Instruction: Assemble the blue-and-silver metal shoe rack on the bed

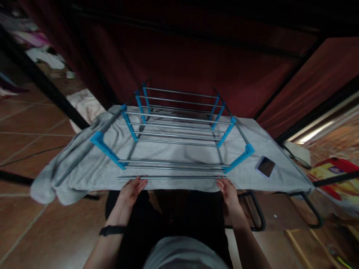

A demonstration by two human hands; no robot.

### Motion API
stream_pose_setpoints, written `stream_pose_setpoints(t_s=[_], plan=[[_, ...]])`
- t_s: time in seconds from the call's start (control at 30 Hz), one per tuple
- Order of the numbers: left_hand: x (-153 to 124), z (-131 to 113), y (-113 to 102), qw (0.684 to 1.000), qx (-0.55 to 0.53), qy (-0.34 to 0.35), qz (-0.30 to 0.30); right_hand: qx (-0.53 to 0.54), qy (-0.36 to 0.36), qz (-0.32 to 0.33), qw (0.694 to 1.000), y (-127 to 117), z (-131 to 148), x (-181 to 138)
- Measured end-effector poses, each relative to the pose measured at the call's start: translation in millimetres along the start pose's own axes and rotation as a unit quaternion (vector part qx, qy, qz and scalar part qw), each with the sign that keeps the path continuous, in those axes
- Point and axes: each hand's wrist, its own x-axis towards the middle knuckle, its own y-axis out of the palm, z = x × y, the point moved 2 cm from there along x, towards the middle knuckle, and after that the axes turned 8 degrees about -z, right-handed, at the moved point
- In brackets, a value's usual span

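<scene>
The metal rack (179, 117) lay on the cloth-covered bench (280, 179) in front of the person, its open framework spreading from near the front edge toward the dark red curtain (179, 63) behind. Most of its joining looked done: blue plastic brackets stood in pairs down both sides, with metal rods spanning between them.

The nearest section appeared the least complete. Its near left bracket (109, 151) and near right bracket (238, 161) were linked by rods at their lower ends, yet no rod crossed between their raised outer ends, whereas the section behind carried one there.

The loose rods (182, 177) lay along the bench's front edge, just beside that section and apart from it, so at least this part seemed left to fit. Whether there were two or more was too fine to tell.

The left hand (131, 190) touched them near one end and the right hand (227, 192) near the other, fingers loosely extended; whether either was pinching the metal could not be told. A grey tube (74, 164) ran out past the near left bracket; its connection there was unclear.
</scene>
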Motion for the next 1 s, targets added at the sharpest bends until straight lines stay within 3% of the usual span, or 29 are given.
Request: stream_pose_setpoints(t_s=[0.4,1.0], plan=[[5,4,0,0.998,-0.021,0.049,0.027,-0.054,0.004,-0.012,0.998,-13,-5,14],[7,7,1,0.998,-0.017,0.054,0.015,-0.052,-0.012,0.01,0.999,-15,-6,10]])
